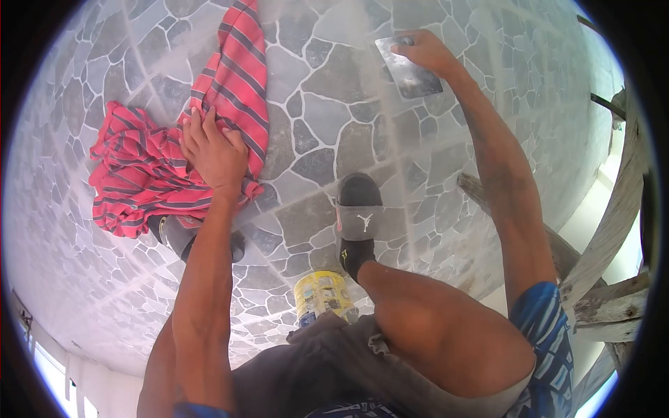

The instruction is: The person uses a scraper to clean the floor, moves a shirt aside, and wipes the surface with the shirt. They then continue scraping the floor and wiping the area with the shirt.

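A red shirt-like cloth with dark stripes lies bunched on the stone-patterned tile floor, one part stretched out toward the top. My left hand rests flat on this cloth, palm down, with its fingers extended and a little apart. On the upper right, my right hand grips a thin grey rectangular metal plate by its far edge, thumb on top. The plate lies close over the tiles, its shiny face up.
My foot in a black slide sandal stands on the tiles between my arms. The other sandal is partly under the cloth. Below me sits a yellow bucket, stained and partly hidden by my shorts. Rough wooden poles stand at the right edge.
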The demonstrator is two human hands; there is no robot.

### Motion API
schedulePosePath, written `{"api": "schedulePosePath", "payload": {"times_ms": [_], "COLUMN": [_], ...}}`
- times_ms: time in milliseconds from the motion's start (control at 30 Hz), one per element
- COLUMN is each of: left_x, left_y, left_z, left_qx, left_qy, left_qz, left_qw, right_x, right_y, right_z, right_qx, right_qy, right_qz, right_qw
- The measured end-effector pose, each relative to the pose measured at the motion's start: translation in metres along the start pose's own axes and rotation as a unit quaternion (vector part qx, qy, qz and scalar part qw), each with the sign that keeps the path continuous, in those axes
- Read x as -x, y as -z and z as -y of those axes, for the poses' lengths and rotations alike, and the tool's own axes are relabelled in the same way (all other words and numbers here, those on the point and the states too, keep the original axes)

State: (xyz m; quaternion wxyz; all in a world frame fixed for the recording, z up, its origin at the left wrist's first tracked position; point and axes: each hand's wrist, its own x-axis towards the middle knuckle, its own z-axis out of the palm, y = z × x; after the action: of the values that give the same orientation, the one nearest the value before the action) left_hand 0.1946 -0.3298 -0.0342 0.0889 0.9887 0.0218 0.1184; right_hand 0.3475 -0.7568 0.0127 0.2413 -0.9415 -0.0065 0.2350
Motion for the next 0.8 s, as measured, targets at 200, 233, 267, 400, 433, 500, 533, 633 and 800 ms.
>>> {"api": "schedulePosePath", "payload": {"times_ms": [200, 233, 267, 400, 433, 500, 533, 633, 800], "left_x": [0.004, 0.004, 0.003, 0.003, 0.004, 0.006, 0.006, 0.004, 0.009], "left_y": [-0.001, -0.001, -0.001, -0.001, -0.001, -0.001, -0.001, 0.001, -0.002], "left_z": [0.000, 0.000, 0.000, 0.001, 0.002, 0.001, 0.000, 0.000, 0.001], "left_qx": [0.001, -0.002, -0.005, 0.001, -0.001, -0.003, -0.006, -0.013, -0.023], "left_qy": [-0.008, -0.006, -0.004, -0.015, -0.014, -0.013, -0.013, -0.017, -0.024], "left_qz": [-0.004, 0.000, 0.003, -0.009, -0.009, -0.006, -0.005, -0.004, -0.020], "left_qw": [1.000, 1.000, 1.000, 1.000, 1.000, 1.000, 1.000, 1.000, 0.999], "right_x": [0.002, -0.006, -0.005, 0.030, 0.043, 0.072, 0.090, 0.124, 0.162], "right_y": [-0.013, -0.019, -0.020, -0.015, -0.023, -0.040, -0.048, -0.053, -0.074], "right_z": [-0.028, -0.022, -0.009, -0.008, -0.026, -0.039, -0.037, -0.022, -0.037], "right_qx": [-0.073, -0.012, 0.004, -0.023, -0.061, -0.092, -0.087, -0.090, -0.155], "right_qy": [-0.002, -0.053, -0.033, -0.016, -0.028, -0.053, -0.060, -0.072, -0.071], "right_qz": [-0.014, -0.013, -0.024, -0.040, -0.035, -0.018, -0.008, 0.026, -0.065], "right_qw": [0.997, 0.998, 0.999, 0.999, 0.997, 0.994, 0.994, 0.993, 0.983]}}
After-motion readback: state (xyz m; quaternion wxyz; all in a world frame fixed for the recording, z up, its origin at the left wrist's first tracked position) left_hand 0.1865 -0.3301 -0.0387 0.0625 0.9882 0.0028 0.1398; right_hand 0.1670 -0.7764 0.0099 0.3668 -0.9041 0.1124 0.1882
